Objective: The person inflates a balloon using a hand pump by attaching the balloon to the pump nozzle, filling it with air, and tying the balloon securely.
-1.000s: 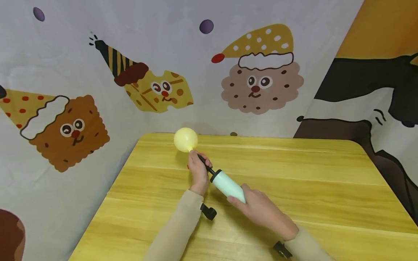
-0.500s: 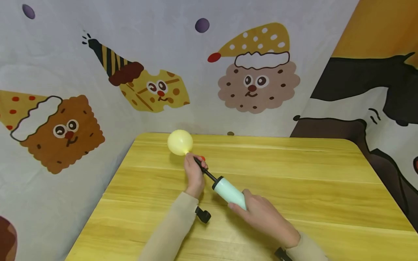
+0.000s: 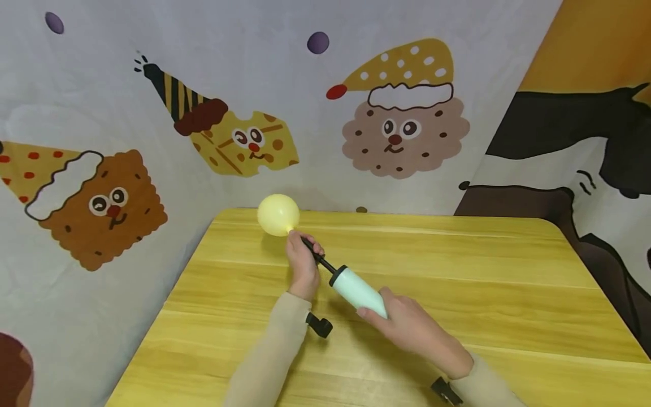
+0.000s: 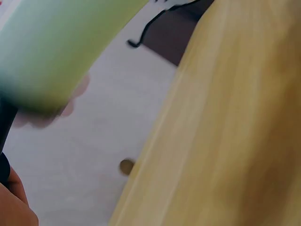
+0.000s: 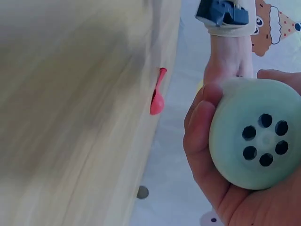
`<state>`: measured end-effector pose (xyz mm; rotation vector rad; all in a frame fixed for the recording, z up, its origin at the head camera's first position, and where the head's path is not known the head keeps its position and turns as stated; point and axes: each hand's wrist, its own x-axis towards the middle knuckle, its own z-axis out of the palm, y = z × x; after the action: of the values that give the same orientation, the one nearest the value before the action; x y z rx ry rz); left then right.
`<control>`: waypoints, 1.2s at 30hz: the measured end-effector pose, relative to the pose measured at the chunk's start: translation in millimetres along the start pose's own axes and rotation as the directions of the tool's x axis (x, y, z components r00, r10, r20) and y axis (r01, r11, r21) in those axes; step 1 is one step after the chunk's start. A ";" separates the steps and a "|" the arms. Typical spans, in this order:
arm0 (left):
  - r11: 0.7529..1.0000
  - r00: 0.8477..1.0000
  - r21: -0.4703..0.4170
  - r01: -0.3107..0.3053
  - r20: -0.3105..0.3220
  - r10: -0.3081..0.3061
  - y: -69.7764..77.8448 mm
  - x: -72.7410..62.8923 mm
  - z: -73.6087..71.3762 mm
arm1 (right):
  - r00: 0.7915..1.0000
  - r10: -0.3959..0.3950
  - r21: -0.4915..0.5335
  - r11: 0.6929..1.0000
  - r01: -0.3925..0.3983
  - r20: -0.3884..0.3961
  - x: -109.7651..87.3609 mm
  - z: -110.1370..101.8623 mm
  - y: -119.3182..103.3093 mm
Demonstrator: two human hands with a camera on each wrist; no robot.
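Note:
A partly inflated yellow balloon (image 3: 278, 215) sits on the black nozzle end of a mint-green hand balloon pump (image 3: 358, 291). My left hand (image 3: 303, 260) grips the nozzle end, its thumb at the balloon's neck. Wrapped round the pump's barrel near its rear end is my right hand (image 3: 414, 328). Some black shaft shows between the left hand and the barrel. In the right wrist view, the fingers (image 5: 200, 136) curl about the barrel, whose end cap (image 5: 265, 134) has several round holes. The barrel (image 4: 61, 52) looms close in the left wrist view.
A limp red balloon (image 5: 158, 96) lies on the wooden table (image 3: 458, 271), seen in the right wrist view. Behind the table hangs a pale cloth (image 3: 315, 113) printed with cartoon biscuits. Both wrists carry small black cameras.
The yellow balloon looks slightly larger than a second ago. The barrel drew back from the left hand, baring more shaft, then came slightly forward again. Both hands keep their grips.

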<state>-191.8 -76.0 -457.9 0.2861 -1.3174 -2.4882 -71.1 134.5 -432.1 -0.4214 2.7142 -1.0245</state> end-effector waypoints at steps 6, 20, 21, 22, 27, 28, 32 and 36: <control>1.000 0.999 -0.026 0.001 -0.039 -0.002 1.9 9.6 -3.9 | 1.000 -0.030 -0.067 0.997 0.030 -0.006 -13.5 0.3 11.3; 0.997 0.996 0.065 0.046 0.071 -0.051 -16.8 -21.8 20.4 | 0.998 -0.017 -0.029 0.999 0.015 -0.062 12.5 1.7 1.7; 0.997 0.997 0.065 0.039 0.063 -0.044 -15.6 -20.0 20.5 | 0.998 -0.011 -0.024 1.000 0.010 -0.057 12.3 1.6 1.7; 0.997 0.998 0.070 0.031 0.056 -0.035 -14.2 -17.8 20.1 | 0.999 -0.006 -0.018 1.000 0.005 -0.053 11.5 1.5 2.3; 0.998 1.000 0.054 0.022 0.010 -0.022 -3.7 2.9 7.0 | 1.000 -0.017 0.006 1.000 0.018 -0.024 -1.9 -2.0 10.4; 0.999 1.000 0.048 0.016 -0.005 -0.016 -1.1 7.2 2.5 | 0.999 -0.030 0.010 0.999 0.030 -0.013 -5.5 -3.2 12.6; 1.000 0.999 0.004 -0.007 -0.049 0.007 4.7 16.5 -8.3 | 0.996 -0.086 -0.018 0.996 0.087 0.018 -13.7 -6.2 18.3; 1.000 0.998 -0.031 -0.006 -0.064 0.004 0.3 10.8 -4.2 | 0.997 -0.078 -0.051 0.996 0.079 0.014 -11.6 -5.9 15.8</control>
<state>-200.4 -83.3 -460.4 0.3517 -1.2516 -2.4714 -64.9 153.3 -437.3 -0.5459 2.7376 -0.9701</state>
